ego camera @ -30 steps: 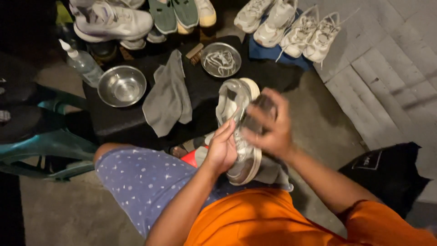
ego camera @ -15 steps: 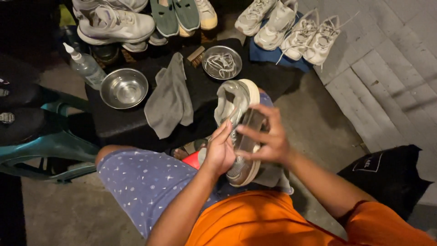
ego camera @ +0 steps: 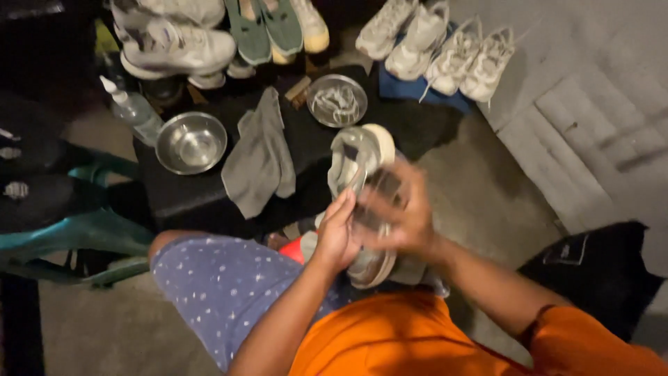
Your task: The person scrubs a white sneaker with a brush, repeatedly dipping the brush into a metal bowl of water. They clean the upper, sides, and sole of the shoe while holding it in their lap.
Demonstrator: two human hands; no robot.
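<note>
While the left hand (ego camera: pixel 339 237) clasps the grey sneaker (ego camera: pixel 362 202) over the lap, the blurred right hand (ego camera: pixel 403 216) presses fingers on it mid-clean, laces sitting in a steel bowl (ego camera: pixel 337 102) on the worktop (ego camera: pixel 209 198).

cloth (ego camera: pixel 261 157) btwn bowls (ego camera: pixel 191 141), bottle (ego camera: pixel 133 111) left, sneaker (ego camera: pixel 362 202) in front

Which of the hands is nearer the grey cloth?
Left. The left hand grips the shoe just right of the cloth; the right hand sits farther right.
</note>
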